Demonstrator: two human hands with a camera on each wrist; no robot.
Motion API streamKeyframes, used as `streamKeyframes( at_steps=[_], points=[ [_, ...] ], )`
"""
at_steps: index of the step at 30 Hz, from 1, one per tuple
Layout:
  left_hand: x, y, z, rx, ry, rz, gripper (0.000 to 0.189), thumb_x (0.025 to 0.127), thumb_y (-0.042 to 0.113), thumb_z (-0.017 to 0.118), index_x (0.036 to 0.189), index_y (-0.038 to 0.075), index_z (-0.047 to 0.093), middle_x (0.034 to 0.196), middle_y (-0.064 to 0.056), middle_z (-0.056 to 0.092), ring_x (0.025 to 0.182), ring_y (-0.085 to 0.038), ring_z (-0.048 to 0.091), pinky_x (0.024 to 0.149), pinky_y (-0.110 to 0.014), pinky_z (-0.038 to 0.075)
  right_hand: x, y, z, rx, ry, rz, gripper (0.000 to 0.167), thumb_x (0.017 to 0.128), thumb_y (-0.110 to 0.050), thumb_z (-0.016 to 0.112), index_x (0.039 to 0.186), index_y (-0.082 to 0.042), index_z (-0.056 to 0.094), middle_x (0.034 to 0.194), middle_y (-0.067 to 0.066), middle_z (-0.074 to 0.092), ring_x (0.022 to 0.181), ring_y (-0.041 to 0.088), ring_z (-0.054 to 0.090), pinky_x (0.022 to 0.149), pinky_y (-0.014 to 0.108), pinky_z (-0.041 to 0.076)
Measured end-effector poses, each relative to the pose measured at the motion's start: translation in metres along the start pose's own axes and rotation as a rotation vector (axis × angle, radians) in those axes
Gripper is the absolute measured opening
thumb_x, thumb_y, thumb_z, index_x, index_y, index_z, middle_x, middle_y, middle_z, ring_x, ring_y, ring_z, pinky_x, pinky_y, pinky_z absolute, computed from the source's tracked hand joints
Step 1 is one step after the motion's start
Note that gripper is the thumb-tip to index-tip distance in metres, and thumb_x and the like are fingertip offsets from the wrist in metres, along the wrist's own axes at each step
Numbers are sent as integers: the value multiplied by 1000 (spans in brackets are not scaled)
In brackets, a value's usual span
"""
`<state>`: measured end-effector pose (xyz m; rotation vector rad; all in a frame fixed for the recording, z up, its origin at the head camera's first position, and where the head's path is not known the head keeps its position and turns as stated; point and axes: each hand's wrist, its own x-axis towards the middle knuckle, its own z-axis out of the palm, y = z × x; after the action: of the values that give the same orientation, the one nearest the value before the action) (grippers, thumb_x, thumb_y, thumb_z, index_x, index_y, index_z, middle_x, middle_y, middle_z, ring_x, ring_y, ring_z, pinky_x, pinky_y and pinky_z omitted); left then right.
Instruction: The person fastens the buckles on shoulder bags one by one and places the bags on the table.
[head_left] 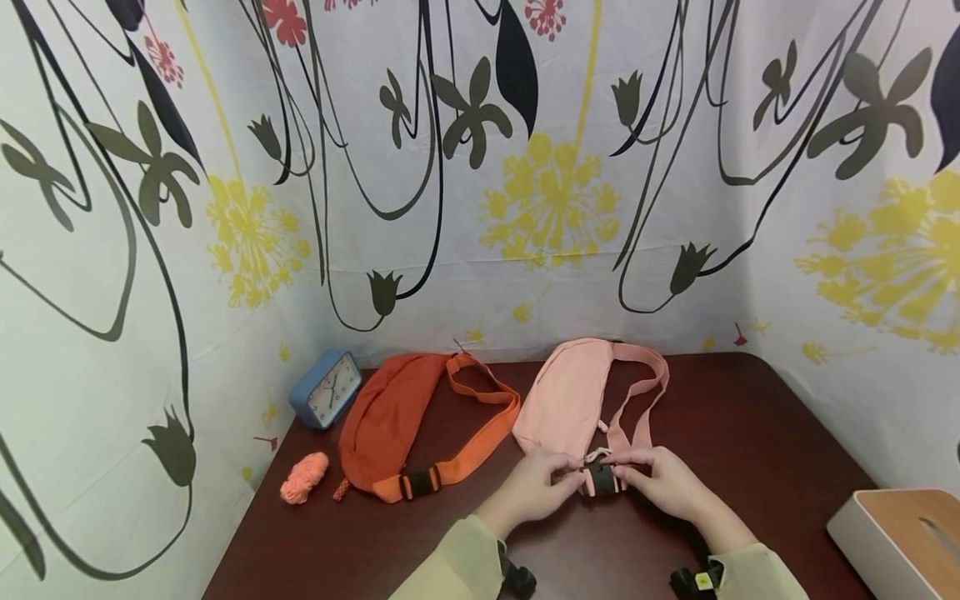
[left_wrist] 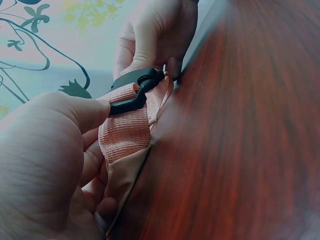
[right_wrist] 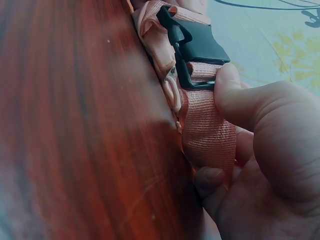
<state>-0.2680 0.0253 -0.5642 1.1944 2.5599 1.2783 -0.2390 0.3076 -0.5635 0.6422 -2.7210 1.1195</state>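
Note:
A pink waist bag [head_left: 566,400] lies on the table, its strap looped to the right. At its near end is a black side-release buckle [head_left: 602,480] with its halves joined, ribbed pink webbing [right_wrist: 210,130] running through it. My left hand [head_left: 536,487] pinches the webbing at the buckle's left end, thumb against the black frame in the left wrist view. From the other side my right hand [head_left: 663,483] pinches the webbing, thumb [right_wrist: 232,100] at the buckle's edge. The fingers behind the strap are partly hidden.
Left of the pink bag lies an orange waist bag [head_left: 393,408] with its buckle [head_left: 420,482] fastened. A blue clock [head_left: 326,389] and a ball of coral yarn [head_left: 304,478] sit farther left. At the right edge stands a white box with a wooden top [head_left: 900,533].

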Motion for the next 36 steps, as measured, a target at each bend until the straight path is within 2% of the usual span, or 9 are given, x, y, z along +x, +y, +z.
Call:
streamKeyframes(
  at_steps=[9, 16, 22, 27, 32, 36],
  points=[
    [-1, -4, -1, 8, 6, 16, 18, 109, 27, 67, 111, 18, 84, 102, 7, 82, 92, 8, 63, 88, -12, 51, 3, -2, 1, 7, -7, 14, 17, 104, -21, 77, 118, -22, 85, 111, -7, 85, 96, -8, 68, 83, 21, 56],
    [-2, -7, 0, -17, 1, 2, 21, 108, 27, 69, 118, 16, 83, 107, 5, 84, 97, 8, 67, 91, -14, 54, 4, -5, 1, 58, -30, 18, 18, 105, -23, 76, 121, -24, 84, 115, -3, 85, 85, -5, 61, 75, 22, 47],
    [-3, -7, -3, -42, -2, -29, 24, 109, 29, 70, 123, 15, 82, 111, 3, 84, 101, 6, 71, 93, -16, 56, 7, -5, 1, 32, -21, 7, 18, 103, -24, 79, 119, -27, 85, 118, -3, 84, 104, -5, 70, 82, 21, 54],
    [-4, -7, -4, -84, -11, -63, 25, 109, 30, 71, 125, 14, 81, 114, 1, 84, 103, 6, 72, 95, -16, 57, 6, -5, 1, 48, -5, -15, 18, 100, -20, 82, 117, -25, 86, 116, -1, 85, 100, -5, 71, 80, 21, 55],
    [-6, -4, -6, -126, 11, -92, 26, 107, 30, 72, 125, 13, 80, 113, -1, 83, 99, 7, 69, 92, -17, 57, 5, -6, 1, 47, 69, -78, 18, 96, -14, 86, 112, -21, 86, 102, -5, 84, 87, -7, 66, 71, 22, 54],
    [-7, 1, -8, -155, 47, -94, 30, 107, 29, 72, 128, 9, 79, 111, -2, 82, 98, 7, 68, 91, -18, 58, 7, -9, 2, -35, 235, -162, 24, 87, -6, 91, 104, -22, 86, 90, -12, 77, 79, 0, 62, 68, 21, 51]
  ],
)
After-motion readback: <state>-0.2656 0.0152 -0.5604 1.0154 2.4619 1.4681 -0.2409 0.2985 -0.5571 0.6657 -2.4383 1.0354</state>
